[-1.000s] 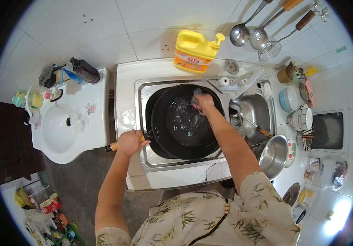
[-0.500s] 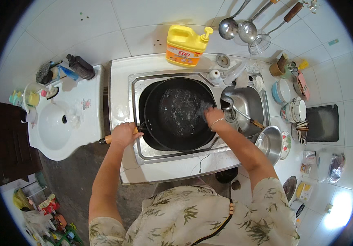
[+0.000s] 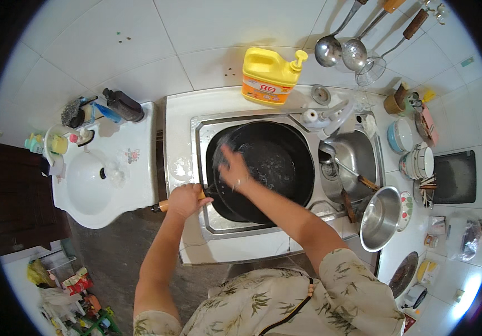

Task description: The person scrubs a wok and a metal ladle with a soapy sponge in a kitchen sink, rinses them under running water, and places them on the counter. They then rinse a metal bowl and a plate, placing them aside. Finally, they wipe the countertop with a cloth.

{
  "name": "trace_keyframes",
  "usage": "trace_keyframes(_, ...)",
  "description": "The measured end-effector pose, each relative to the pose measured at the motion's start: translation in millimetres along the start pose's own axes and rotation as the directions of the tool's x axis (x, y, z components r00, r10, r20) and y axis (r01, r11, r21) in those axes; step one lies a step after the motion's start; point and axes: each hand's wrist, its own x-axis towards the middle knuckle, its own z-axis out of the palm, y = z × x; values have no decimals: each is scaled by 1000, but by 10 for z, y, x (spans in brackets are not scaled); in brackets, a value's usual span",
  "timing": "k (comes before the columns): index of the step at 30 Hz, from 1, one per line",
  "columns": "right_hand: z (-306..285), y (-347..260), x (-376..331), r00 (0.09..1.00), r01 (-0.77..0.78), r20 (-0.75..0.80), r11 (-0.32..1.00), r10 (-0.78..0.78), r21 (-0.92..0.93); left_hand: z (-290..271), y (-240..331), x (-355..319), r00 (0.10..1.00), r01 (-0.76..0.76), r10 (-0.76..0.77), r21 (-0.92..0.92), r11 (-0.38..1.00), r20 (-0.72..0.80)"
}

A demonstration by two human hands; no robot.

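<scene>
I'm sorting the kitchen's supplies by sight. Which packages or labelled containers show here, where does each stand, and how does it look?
Detergent jug: on the counter behind the sink, against the tiled wall; squarish, yellow, orange label, pump spout.
Dark bottle: back rim of the white washbasin; lying tilted.
Small packets: right counter; too blurred to describe.

White counter [image 3: 235, 255] carries a steel sink [image 3: 201, 134] (black wok [image 3: 277, 162] inside) and yellow jug [image 3: 269, 75].

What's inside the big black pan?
The black pan holds a little wet, shiny water, and the right hand is in it at the left side. What the hand rubs with is blurred, and it hides the pan beneath.
</scene>
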Motion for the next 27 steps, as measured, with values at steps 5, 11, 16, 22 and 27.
trace_keyframes(5,-643,594,442,804,-377,-519,924,291,-66,-78,-5,-85,997,24,-24,2,1000,73)
trace_keyframes(11,-693,595,-414,868,-417,29,758,496,-501,-67,-14,-49,998,23,-22,-10,1000,62)
trace_keyframes(16,-1383,343,112,983,8,134,714,121,-700,-49,0,-36,1000,1,-1,19,1000,28)
trace_keyframes(22,-2483,883,-426,759,586,651,409,28,-700,-58,-4,-57,1000,12,-12,-1,1000,24)
trace_keyframes(27,-1849,571,-1312,662,201,742,930,101,-306,-98,2,-61,999,22,-21,-16,1000,49)
